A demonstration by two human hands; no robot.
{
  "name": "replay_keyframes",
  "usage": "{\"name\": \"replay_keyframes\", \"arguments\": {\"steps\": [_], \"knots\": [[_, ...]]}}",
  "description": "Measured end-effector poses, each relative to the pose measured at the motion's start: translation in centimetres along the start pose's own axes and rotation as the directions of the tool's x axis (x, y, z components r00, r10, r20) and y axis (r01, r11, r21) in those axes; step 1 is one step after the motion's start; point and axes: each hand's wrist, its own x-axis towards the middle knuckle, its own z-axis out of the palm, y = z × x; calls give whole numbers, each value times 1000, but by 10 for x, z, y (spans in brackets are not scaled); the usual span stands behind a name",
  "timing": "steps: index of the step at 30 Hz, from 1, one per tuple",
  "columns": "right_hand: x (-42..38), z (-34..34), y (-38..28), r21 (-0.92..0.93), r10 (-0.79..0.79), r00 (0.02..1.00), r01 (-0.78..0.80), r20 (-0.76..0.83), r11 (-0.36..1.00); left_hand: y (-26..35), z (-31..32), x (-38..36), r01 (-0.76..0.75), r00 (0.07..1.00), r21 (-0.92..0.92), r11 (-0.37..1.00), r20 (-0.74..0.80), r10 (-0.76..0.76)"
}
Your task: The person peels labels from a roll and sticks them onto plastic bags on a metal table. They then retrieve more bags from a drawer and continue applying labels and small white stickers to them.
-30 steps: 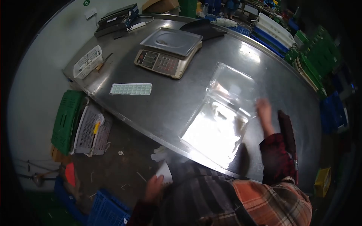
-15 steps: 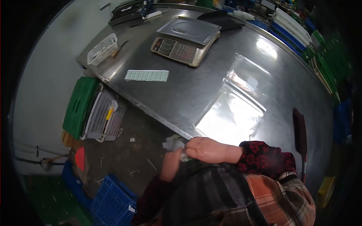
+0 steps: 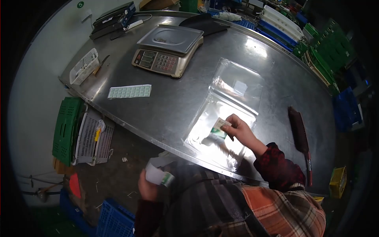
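Note:
My right hand (image 3: 241,133) pinches a small green-and-white label (image 3: 219,128) by its edge. It hovers over, or just touches, a clear plastic bag (image 3: 198,128) lying flat on the metal table; glare hides whether label and bag meet. Farther up, another stretch of clear plastic (image 3: 226,71) has a pale square patch (image 3: 240,88) on it. Down by the table's front edge, my left hand (image 3: 147,187) is closed round a strip of labels (image 3: 154,173), mostly white backing, with one green label at its end.
A weighing scale (image 3: 167,53) stands at the back of the metal table (image 3: 158,114). Left of the bags lies a green-and-white printed sheet (image 3: 129,91). A small white basket (image 3: 84,67) sits at the left edge, a dark red brush (image 3: 298,130) at the right. Crates (image 3: 69,132) stand below.
My hands, together at the table edge before, are apart. The right has moved up over the bag with a label. The left has dropped lower left with the strip. The view has shifted.

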Motion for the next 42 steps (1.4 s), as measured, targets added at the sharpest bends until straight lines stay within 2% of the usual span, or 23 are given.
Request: {"name": "replay_keyframes", "arguments": {"steps": [2, 3, 4, 6, 7, 10, 11, 14, 16, 21, 22, 25, 28, 32, 33, 34, 35, 36, 37, 38, 39, 41, 42], "knots": [[15, -23, 26, -80, 117, 993, -116, 4, 990, 23, 12, -23, 64, 997, -202, 977, -29, -71], [25, -34, 44, -122, 161, 987, -161, -13, 979, 21, 13, -29, 101, 994, -175, 979, -13, -105], [35, -39, 65, -367, 70, 993, -99, -94, 925, 21, 13, -36, 157, 986, -56, 986, 58, -154], [42, -30, 67, -778, -160, 972, -33, -170, 627, 26, 15, -49, 238, 945, 193, 952, 178, -273], [41, -30, 65, -855, -80, 968, -169, -238, 491, 30, 14, -53, 245, 912, 475, 845, 183, -367], [38, -23, 41, -881, -104, 943, -252, -317, 399, 51, 39, -72, 274, 816, 572, 773, 287, -502], [38, -36, 65, -917, -218, 956, -100, -197, 386, 50, 36, -72, 193, 786, 629, 753, 359, -502], [1, -41, 54, -875, -143, 958, 287, 250, 391, 44, 20, -69, -74, 662, 725, 685, 549, -510], [-25, -32, 57, -915, 158, 940, 239, 302, 327, 44, 28, -71, 1, 668, 641, 768, 571, -478], [-32, -48, 88, -790, 106, 936, 218, 335, 573, 29, 31, -41, 158, 556, 679, 717, 539, -633], [-30, -50, 92, -745, 92, 944, 188, 318, 640, 21, 26, -37, 130, 569, 677, 724, 547, -614], [-38, -41, 74, -820, 26, 945, 270, 327, 505, 16, 28, -34, 54, 631, 680, 731, 545, -553], [-38, -34, 68, -849, 82, 942, 254, 326, 464, 9, 22, -34, 3, 720, 716, 698, 483, -499], [-8, -71, 76, -482, 58, 996, -18, 68, 876, -3, 18, -26, -104, 875, 702, 704, 401, -270], [9, -107, 80, -559, -71, 990, -8, -118, 829, -4, 20, -26, -135, 910, 689, 712, 371, -187], [32, -155, 106, -561, -420, 825, 156, -378, 813, -5, 20, -25, -182, 926, 704, 687, 358, -121], [12, -137, 26, -627, -452, 724, 34, -522, 778, -4, 20, -22, -223, 938, 722, 655, 342, -58], [19, -163, 20, -627, -601, 515, 148, -612, 765, 0, 21, -21, -257, 947, 743, 618, 322, 6], [12, -160, -14, -682, -646, 414, 79, -641, 727, 15, 32, -25, -276, 949, 756, 594, 313, 41], [14, -157, -29, -635, -698, 376, 295, -609, 713, 28, 43, -30, -292, 950, 768, 569, 303, 79], [11, -127, -50, -629, -722, 405, 359, -561, 690, 16, 42, -25, -376, 926, 734, 566, 323, 196], [-6, -52, -71, -645, -666, 620, 316, -415, 696, 20, 54, -29, -359, 932, 730, 581, 308, 189], [-7, -25, -62, -712, -677, 703, 359, -219, 604, 21, 60, -30, -358, 932, 724, 589, 311, 185]]}}
